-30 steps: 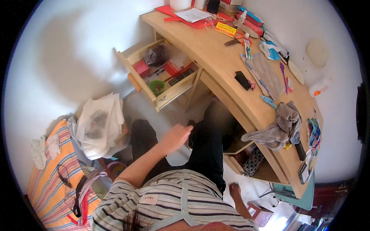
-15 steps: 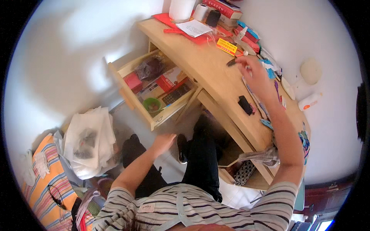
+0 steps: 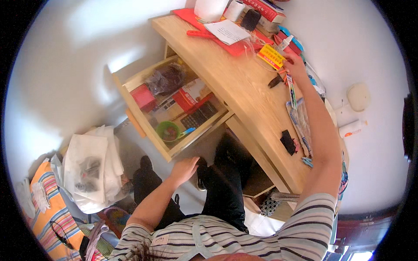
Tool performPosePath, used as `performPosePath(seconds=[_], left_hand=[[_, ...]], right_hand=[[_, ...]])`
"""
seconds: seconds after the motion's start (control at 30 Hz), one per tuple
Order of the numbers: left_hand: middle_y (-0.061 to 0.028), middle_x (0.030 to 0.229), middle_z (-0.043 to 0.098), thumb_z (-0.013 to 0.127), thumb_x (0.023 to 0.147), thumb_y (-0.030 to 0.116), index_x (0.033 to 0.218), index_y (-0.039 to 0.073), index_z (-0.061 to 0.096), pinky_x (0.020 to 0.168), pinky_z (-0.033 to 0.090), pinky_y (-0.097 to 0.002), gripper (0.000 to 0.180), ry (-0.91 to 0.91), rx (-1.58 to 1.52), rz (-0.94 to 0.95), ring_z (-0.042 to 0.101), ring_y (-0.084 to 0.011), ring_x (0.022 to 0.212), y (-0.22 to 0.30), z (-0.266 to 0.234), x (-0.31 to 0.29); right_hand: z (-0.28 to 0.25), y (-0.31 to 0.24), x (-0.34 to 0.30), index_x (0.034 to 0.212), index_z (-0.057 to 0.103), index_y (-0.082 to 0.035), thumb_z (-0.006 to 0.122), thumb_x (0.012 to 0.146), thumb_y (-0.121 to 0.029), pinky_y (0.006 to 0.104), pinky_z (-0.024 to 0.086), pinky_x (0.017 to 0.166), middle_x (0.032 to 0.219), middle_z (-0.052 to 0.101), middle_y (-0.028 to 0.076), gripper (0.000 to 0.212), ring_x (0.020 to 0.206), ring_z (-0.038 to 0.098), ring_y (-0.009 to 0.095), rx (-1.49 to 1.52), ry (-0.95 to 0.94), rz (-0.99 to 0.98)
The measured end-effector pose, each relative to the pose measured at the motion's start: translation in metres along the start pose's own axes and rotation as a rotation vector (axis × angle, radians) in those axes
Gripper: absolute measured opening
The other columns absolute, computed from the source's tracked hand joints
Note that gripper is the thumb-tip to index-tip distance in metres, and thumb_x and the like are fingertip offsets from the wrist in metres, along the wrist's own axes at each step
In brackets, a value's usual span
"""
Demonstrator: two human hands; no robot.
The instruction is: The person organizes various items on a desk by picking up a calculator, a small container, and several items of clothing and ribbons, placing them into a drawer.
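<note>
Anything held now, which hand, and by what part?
Left hand: nothing visible in it. Right hand: at the right end of the yellow box; can't tell whether it grips there.

Unclear grip, cropped top
Whether the right hand [image 3: 296, 66] grips the yellow box [image 3: 271, 56] is unclear; the top edge crops the white cylinder [image 3: 210, 9]; the green cup [image 3: 165, 125] has indistinct contents.

The box [image 3: 271, 56] was yellow and red, the tabletop [image 3: 244, 87] light tan, the cup [image 3: 168, 131] green. The shirt [image 3: 305, 230] had dark stripes on white, the trousers [image 3: 224, 195] were black, and the cloth [image 3: 45, 219] was orange with many-coloured stripes.
</note>
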State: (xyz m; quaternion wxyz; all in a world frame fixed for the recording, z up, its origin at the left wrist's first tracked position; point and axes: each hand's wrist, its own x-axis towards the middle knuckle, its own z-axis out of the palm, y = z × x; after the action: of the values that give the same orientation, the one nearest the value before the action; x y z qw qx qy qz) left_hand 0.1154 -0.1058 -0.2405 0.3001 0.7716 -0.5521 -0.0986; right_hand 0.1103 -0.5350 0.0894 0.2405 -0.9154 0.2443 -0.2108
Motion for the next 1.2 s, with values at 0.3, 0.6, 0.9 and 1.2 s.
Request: performPosePath(seconds=[0.3,0.6,0.9,1.2], left_hand=[[-0.0149,0.084,0.062,0.055,0.082,0.020,0.110,0.010,0.049,0.061,0.047,-0.0439,0.031,-0.061,-0.026,-0.040,0.060,-0.0322,0.075,0.014,-0.001,0.004],[-0.0138,0.079,0.063,0.056,0.080,0.021,0.108,0.012,0.054,0.062,0.048,-0.0447,0.029,-0.008,-0.059,-0.070,0.060,-0.0342,0.072,0.001,0.012,-0.010],[-0.0043,0.078,0.063,0.053,0.089,0.024,0.105,0.007,0.057,0.064,0.047,-0.0254,0.023,0.117,-0.870,-0.138,0.060,-0.0128,0.069,0.078,-0.068,-0.007],[-0.0041,0.093,0.057,0.048,0.092,0.019,0.113,0.001,0.049,0.076,0.042,-0.0221,0.028,0.071,-1.280,0.152,0.052,-0.0091,0.085,0.209,-0.163,-0.008]], right_hand=[[-0.017,-0.060,-0.070,0.107,0.054,0.000,0.056,0.086,-0.012,0.0233,0.047,0.074,0.088,0.060,0.004,0.024,0.081,0.058,0.010,0.350,-0.061,0.106],[-0.036,-0.132,-0.169,0.103,0.054,-0.001,0.056,0.086,-0.010,0.0225,0.044,0.068,0.077,0.055,0.001,0.020,0.071,0.053,0.008,0.393,-0.110,0.042],[-0.043,-0.149,-0.271,0.104,0.056,0.000,0.055,0.086,-0.012,0.0201,0.045,0.061,0.077,0.059,0.001,0.022,0.063,0.053,0.006,0.365,-0.154,0.057],[-0.035,-0.153,-0.331,0.104,0.061,-0.004,0.049,0.086,-0.007,0.0223,0.043,0.072,0.090,0.057,0.004,0.022,0.081,0.053,0.010,0.233,-0.328,-0.159]])
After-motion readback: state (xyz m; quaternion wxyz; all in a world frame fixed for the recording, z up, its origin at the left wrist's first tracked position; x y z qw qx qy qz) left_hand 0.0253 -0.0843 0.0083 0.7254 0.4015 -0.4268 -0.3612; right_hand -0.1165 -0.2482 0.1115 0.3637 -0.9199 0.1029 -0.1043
